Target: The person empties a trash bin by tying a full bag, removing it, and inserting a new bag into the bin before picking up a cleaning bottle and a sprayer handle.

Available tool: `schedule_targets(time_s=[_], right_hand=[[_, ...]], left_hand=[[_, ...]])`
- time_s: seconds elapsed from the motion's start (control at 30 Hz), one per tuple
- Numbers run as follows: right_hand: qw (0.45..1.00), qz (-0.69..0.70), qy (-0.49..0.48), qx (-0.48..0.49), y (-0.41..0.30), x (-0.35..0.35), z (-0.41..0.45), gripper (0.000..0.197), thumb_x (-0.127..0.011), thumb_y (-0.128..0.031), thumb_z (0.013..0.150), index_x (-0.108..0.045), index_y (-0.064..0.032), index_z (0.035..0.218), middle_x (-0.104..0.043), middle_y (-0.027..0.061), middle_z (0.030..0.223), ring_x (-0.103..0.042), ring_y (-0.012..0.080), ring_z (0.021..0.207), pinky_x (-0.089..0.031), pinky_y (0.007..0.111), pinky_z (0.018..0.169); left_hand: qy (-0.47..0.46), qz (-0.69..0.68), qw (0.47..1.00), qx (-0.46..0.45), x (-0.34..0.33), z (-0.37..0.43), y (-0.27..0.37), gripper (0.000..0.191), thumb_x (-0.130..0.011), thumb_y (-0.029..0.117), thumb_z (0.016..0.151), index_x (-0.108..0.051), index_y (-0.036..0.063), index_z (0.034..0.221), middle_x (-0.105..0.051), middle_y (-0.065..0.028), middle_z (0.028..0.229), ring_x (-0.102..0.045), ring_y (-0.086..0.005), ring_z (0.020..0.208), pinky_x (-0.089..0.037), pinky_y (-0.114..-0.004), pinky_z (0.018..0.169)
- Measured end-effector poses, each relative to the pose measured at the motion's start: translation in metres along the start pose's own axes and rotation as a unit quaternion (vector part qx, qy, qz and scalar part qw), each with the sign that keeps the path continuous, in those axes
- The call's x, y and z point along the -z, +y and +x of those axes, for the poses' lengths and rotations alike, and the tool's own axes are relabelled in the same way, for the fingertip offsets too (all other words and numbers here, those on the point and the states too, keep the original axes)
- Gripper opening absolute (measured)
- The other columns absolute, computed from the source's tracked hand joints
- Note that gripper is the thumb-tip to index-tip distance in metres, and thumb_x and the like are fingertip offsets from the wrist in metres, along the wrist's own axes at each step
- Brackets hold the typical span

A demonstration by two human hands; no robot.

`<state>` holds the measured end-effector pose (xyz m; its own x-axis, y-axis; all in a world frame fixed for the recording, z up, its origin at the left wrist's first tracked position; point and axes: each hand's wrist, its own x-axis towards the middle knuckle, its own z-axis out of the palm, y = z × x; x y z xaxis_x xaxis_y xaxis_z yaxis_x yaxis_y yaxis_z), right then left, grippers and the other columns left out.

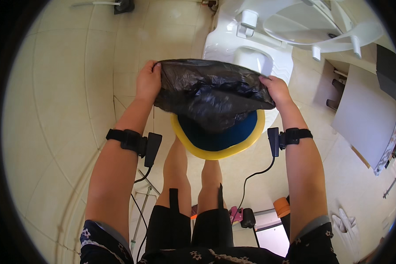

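Note:
A black plastic bag (pixel 214 85) is stretched wide between my two hands. My left hand (pixel 148 81) pinches its left upper corner, and my right hand (pixel 275 87) grips the opposite side of the rim. Directly beneath the bag is a round bin with a yellow rim (pixel 214 154) and a dark blue inside (pixel 198 135). The lower part of the bag hangs over the bin's opening, and the bin's far edge is hidden behind it. How deep the bag reaches into the bin I cannot tell.
Beyond the bag stands a white squat toilet (pixel 227 39), with a white washbasin (pixel 300 23) at upper right. A pale cabinet panel (pixel 366 115) is on the right. Tiled wall (pixel 59 99) rises on the left. Cables (pixel 246 184) hang from devices strapped to my forearms.

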<state>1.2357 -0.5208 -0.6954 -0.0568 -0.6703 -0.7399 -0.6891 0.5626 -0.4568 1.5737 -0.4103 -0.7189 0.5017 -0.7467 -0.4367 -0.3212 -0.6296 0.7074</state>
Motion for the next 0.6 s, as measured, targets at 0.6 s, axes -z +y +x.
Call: schedule_targets(time_s=[0.6], right_hand=[[0.920,-0.225,-0.008,0.321,-0.037,0.013,-0.122,0.061,-0.073,-0.015,0.067,-0.048,-0.0091,0.122,-0.054,0.0110,0.113,-0.049,0.0251,0.107,-0.036,0.036,0.095]], left_hand=[[-0.029,0.069,0.977,-0.201,0.046,-0.107,-0.001,0.062,-0.072,0.026,0.070,-0.046,0.0138,0.124,-0.045,-0.0076,0.121,-0.042,-0.0224,0.113,-0.031,-0.042,0.095]])
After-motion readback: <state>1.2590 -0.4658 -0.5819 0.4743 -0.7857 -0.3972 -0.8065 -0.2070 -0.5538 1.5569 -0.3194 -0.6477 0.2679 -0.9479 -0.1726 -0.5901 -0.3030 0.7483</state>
